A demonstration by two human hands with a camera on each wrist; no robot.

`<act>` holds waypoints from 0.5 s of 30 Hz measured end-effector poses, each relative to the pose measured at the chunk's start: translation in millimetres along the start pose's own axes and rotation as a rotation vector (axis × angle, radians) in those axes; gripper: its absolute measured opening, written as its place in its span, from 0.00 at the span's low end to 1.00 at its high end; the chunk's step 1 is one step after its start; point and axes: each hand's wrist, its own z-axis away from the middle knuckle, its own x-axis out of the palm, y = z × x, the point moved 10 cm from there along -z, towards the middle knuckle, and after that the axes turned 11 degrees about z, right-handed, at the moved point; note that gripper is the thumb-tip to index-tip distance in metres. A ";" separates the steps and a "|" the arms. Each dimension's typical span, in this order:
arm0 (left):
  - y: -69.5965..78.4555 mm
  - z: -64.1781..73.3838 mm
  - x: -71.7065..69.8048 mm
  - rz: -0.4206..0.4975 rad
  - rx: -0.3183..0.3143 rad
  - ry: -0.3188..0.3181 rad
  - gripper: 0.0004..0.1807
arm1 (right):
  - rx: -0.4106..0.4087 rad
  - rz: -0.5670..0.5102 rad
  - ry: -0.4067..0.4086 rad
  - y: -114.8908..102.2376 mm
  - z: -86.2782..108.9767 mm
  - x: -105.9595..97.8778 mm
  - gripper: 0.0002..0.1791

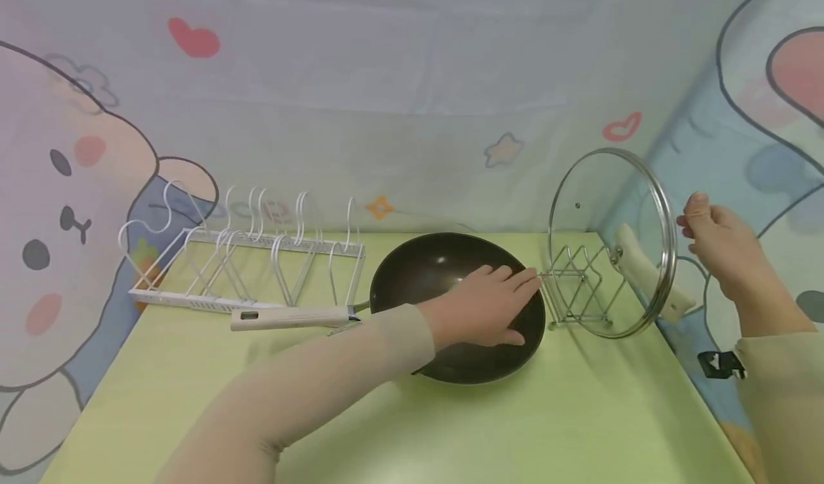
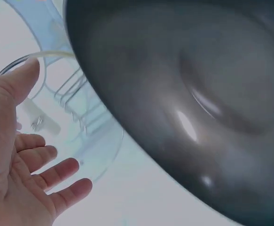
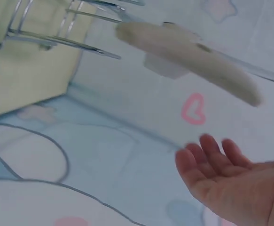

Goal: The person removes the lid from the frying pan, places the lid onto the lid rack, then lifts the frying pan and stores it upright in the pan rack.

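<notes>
A dark wok [image 1: 412,269] with a cream handle [image 1: 290,317] pointing left sits on the green table. Above its right part reaches my left hand [image 1: 486,305], fingers spread; the left wrist view shows the palm of that left hand [image 2: 24,165] holding nothing. A glass lid [image 1: 666,241] with a steel rim stands upright at a small wire rack [image 1: 582,305] on the right, its cream handle [image 3: 188,59] facing right. Beside the lid, apart from it, is my right hand [image 1: 727,248], loosely curled around nothing; the gap to the handle shows from the right hand [image 3: 235,179] in its wrist view.
A white wire rack [image 1: 244,302] with several curved dividers stands at the back left, close to the wok's handle. Behind the table [image 1: 450,434] hangs a printed cloth [image 1: 399,76], which also runs along the right side. A black strap end [image 1: 721,364] sticks out at the right sleeve.
</notes>
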 end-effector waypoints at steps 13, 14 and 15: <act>-89.8 147.4 -18.6 0.167 -0.132 0.223 0.49 | -0.255 0.162 0.589 -95.7 65.9 -42.0 0.46; -94.3 154.9 -16.2 0.159 -0.145 0.229 0.49 | -0.299 0.175 0.613 -102.8 70.0 -39.9 0.47; -98.3 161.2 -13.0 0.153 -0.156 0.234 0.49 | -0.341 0.181 0.628 -108.9 74.1 -37.3 0.47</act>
